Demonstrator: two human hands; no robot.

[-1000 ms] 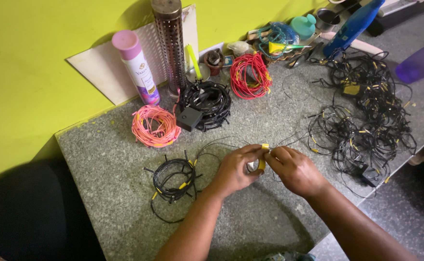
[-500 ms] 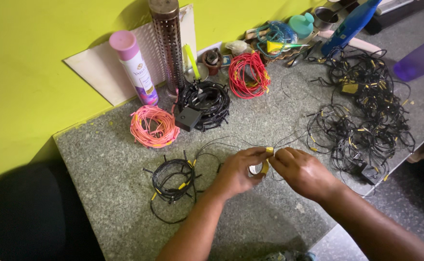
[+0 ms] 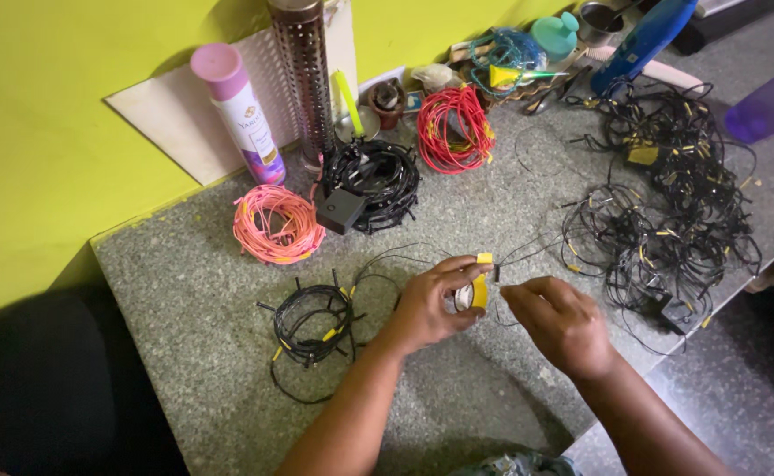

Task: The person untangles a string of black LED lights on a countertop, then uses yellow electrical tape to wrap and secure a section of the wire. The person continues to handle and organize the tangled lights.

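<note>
Right hand [image 3: 559,322] now off the yellow tape roll [image 3: 477,292].

The left hand [image 3: 431,304] wraps around a roll of yellow tape [image 3: 478,291], so only the part beyond the fingertips shows; its core is hidden. The right hand [image 3: 559,322] pinches something at its fingertips, too thin to make out. Whether the thin black wire [image 3: 528,251] past the fingers reaches the tape cannot be told. The purple object [image 3: 770,106] and the blue bottle [image 3: 638,40] are cut off by the picture's edges.
</note>
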